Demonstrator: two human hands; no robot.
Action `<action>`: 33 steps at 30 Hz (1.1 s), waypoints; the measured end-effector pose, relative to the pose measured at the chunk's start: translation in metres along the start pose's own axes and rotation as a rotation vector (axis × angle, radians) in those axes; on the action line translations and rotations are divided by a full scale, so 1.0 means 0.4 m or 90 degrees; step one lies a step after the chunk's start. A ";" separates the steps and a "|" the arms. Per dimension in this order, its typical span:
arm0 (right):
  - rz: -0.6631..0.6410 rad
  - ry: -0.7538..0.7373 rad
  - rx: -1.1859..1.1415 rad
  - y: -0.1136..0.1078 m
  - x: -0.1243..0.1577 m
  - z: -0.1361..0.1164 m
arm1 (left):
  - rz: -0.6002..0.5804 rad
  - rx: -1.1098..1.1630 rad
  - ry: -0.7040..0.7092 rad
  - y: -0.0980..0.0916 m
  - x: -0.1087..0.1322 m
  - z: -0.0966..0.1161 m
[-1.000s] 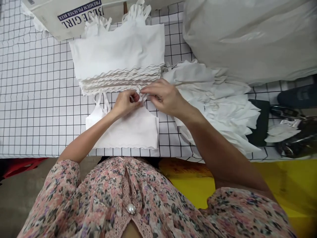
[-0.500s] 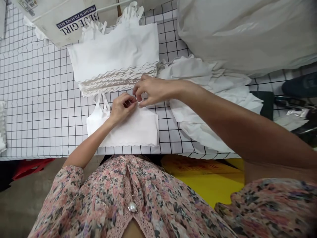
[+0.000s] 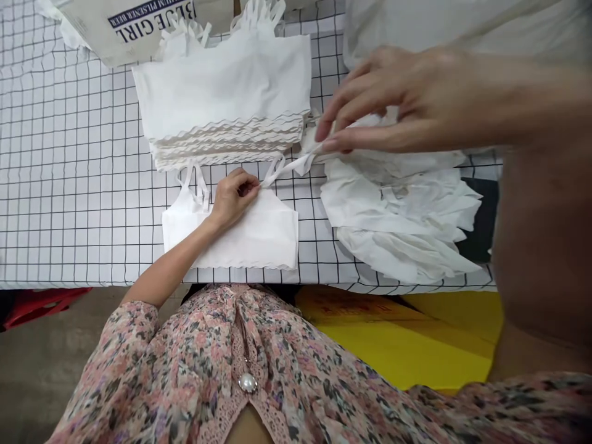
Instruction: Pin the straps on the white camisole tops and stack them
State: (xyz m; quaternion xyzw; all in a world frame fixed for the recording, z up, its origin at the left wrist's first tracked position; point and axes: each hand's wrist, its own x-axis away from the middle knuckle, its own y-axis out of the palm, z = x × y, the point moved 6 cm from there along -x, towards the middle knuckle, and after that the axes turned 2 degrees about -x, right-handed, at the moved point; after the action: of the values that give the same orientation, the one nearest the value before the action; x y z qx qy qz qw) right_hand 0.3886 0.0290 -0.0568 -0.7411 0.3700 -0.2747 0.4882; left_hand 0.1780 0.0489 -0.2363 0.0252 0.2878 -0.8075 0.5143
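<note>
A small white top (image 3: 259, 237) with a scalloped hem lies flat at the table's near edge. My left hand (image 3: 234, 197) rests on its upper part, fingers curled and pressed where the right strap meets the cloth. My right hand (image 3: 398, 102) is raised to the right, thumb and fingers pinched on the end of that white strap (image 3: 289, 168), which stretches taut from the top. Behind the top sits a neat stack of the same white tops (image 3: 226, 105).
The table has a white cloth with a black grid (image 3: 69, 185). A loose heap of white garments (image 3: 402, 216) lies at the right, a big white bag (image 3: 462, 24) behind it, a printed cardboard box (image 3: 139, 24) at the back left. Yellow surface (image 3: 416, 339) below the table edge.
My right hand has lifted up and to the right, drawing the strap out taut. My left hand has stayed on the top, holding it down.
</note>
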 end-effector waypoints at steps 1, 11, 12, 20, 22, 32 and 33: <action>0.035 -0.009 0.016 -0.013 0.020 -0.011 | 0.002 0.003 -0.002 0.003 -0.002 -0.003; 0.377 -0.085 0.221 0.141 0.130 -0.147 | -0.008 -0.044 -0.040 -0.057 0.033 0.045; 0.381 -0.084 0.203 0.156 0.141 -0.151 | -0.015 -0.049 -0.041 -0.062 0.038 0.049; 0.367 -0.076 0.076 0.176 0.201 -0.187 | -0.103 -0.130 0.010 0.011 -0.003 0.021; 0.302 -0.156 -0.008 0.189 0.199 -0.218 | -0.096 -0.146 0.029 0.025 -0.008 0.015; 0.195 0.430 -0.713 0.384 0.077 -0.052 | -0.012 -0.134 0.071 0.007 0.021 0.020; 0.150 0.477 -0.792 0.408 0.055 -0.046 | -0.006 -0.127 0.073 0.006 0.022 0.019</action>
State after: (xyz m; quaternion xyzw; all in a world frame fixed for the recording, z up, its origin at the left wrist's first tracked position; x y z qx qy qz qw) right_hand 0.3413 -0.0393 -0.2002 -0.6932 0.6764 -0.1944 -0.1556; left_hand 0.1778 0.0372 -0.2339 0.0187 0.3960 -0.7743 0.4933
